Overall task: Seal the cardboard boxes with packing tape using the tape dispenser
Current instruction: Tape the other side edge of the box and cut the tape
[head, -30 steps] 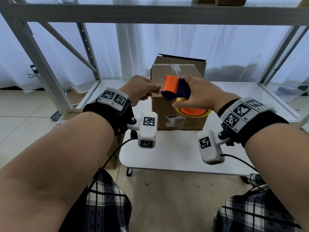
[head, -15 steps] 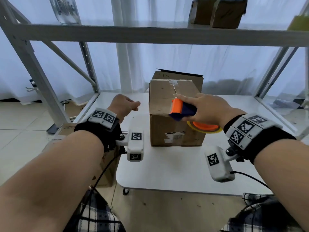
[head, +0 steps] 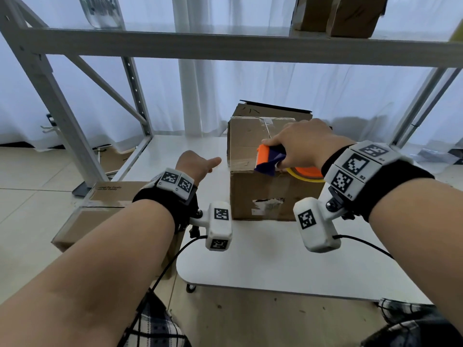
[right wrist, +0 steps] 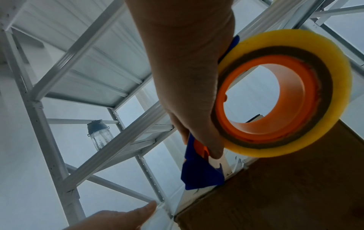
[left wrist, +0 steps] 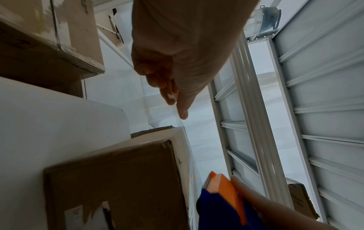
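A brown cardboard box [head: 263, 194] stands on the white table [head: 263, 259], old tape along its top seam. My right hand [head: 303, 146] grips the orange and blue tape dispenser [head: 269, 161] with its yellow tape roll [head: 307, 177], held against the box's upper front edge. The roll [right wrist: 283, 93] and dispenser [right wrist: 201, 174] fill the right wrist view, just above the box [right wrist: 285, 194]. My left hand [head: 200, 164] hovers left of the box with fingers curled. Its thumb and finger [left wrist: 173, 96] pinch the end of a thin clear tape strip running toward the box corner [left wrist: 177, 133].
A second box [head: 273, 112] stands behind the first. Another cardboard box [head: 100, 209] sits on the floor left of the table. A grey metal shelf beam [head: 225, 46] crosses overhead with boxes [head: 350, 16] on it. A bottle [right wrist: 99, 135] stands on the rack.
My left hand drew away from the dispenser's mouth to the left of the box. My right hand lowered the dispenser from above the box to its upper front edge.
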{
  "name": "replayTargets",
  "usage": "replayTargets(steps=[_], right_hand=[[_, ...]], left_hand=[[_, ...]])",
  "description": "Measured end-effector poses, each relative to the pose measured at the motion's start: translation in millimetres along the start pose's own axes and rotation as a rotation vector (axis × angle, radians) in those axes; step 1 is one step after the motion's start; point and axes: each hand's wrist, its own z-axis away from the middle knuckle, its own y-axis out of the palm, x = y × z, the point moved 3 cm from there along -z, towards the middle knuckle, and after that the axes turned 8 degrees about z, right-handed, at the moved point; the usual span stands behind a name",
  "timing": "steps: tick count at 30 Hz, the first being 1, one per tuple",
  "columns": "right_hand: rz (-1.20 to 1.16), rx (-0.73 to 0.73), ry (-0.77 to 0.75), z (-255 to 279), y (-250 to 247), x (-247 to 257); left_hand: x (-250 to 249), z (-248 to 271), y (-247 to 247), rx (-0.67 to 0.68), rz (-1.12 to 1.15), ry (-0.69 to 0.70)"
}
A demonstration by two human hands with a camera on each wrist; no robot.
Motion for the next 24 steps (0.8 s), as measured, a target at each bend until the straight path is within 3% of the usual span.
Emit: replayTargets(steps=[24], right_hand=[[0.004, 0.076, -0.032, -13, 13, 0]], left_hand=[[16, -12, 20, -0.011, 0.031, -0.033]])
